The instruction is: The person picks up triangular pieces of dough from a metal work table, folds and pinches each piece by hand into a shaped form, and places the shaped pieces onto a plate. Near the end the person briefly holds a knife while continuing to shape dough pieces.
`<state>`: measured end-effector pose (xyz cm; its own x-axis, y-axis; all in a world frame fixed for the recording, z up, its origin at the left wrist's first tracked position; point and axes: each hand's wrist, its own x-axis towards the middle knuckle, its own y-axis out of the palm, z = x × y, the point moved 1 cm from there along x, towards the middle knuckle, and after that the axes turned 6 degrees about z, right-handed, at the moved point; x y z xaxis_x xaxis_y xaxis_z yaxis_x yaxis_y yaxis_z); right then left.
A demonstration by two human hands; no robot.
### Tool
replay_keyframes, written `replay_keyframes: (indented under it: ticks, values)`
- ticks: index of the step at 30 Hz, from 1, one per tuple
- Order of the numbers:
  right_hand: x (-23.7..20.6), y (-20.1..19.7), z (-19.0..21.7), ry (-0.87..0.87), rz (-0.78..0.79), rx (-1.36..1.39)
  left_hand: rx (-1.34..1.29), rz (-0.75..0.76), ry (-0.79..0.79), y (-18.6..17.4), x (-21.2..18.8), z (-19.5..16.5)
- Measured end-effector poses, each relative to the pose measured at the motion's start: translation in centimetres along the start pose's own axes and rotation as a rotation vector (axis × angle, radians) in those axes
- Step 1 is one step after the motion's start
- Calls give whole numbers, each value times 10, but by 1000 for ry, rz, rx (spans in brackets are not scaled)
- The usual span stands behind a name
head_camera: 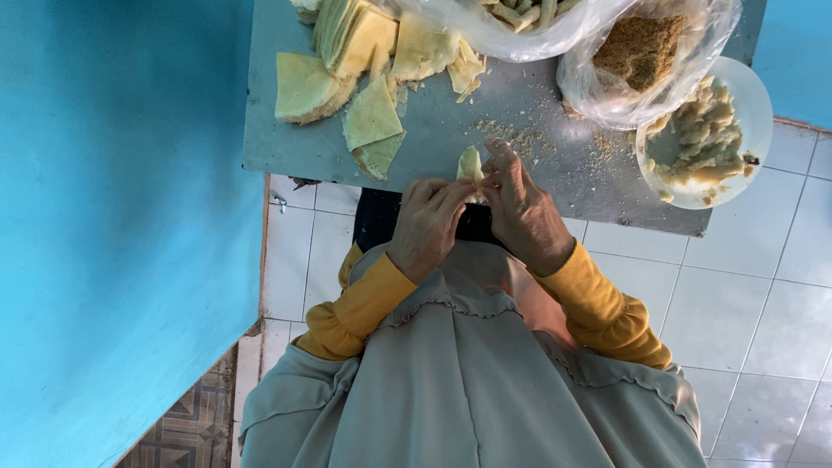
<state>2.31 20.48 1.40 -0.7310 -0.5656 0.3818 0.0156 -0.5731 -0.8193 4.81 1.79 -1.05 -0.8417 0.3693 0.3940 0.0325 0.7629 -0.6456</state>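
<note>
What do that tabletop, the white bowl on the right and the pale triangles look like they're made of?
The tabletop looks like sheet metal, dull grey with a soft sheen and crumbs on it. The white bowl seems to be plastic, thin and slightly translucent, though glazed ware is possible. The pale triangles look like thin dough or wrapper sheets, matte and floppy; both hands fold one piece.

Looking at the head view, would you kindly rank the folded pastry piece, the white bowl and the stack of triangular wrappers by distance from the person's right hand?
1. Folded pastry piece: pinched at the right hand's fingertips.
2. White bowl: on the table's right edge.
3. Stack of triangular wrappers: far left end of the table, slightly farther off than the bowl.
</note>
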Motion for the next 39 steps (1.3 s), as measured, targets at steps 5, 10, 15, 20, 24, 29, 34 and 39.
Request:
replay_keyframes:
  ticks: [5, 10, 15, 20, 24, 29, 34, 39]
  values:
    - [-7, 10, -3, 242, 31, 87, 114, 22, 71, 2, -2, 12]
    - [-7, 14, -1, 131, -33, -3, 135, 10, 168, 2, -1, 28]
    - [-10, 4, 5, 91, 24, -7, 108, -28, 152, 3, 5, 29]
    - [-8, -7, -3, 45, 100, -5, -27, -63, -9, 3, 12, 23]
    - [6, -7, -19, 242, 163, 242, -35, -37, -69, 7, 17, 22]
    - [14, -12, -13, 50, 115, 128, 225, -13, 88, 12, 10, 17]
    - [2, -16, 0, -68, 97, -66, 305, 15, 205, 11, 8, 24]
    - [3, -12, -6, -59, 162, -99, 275, 52, 126, 9, 22, 26]
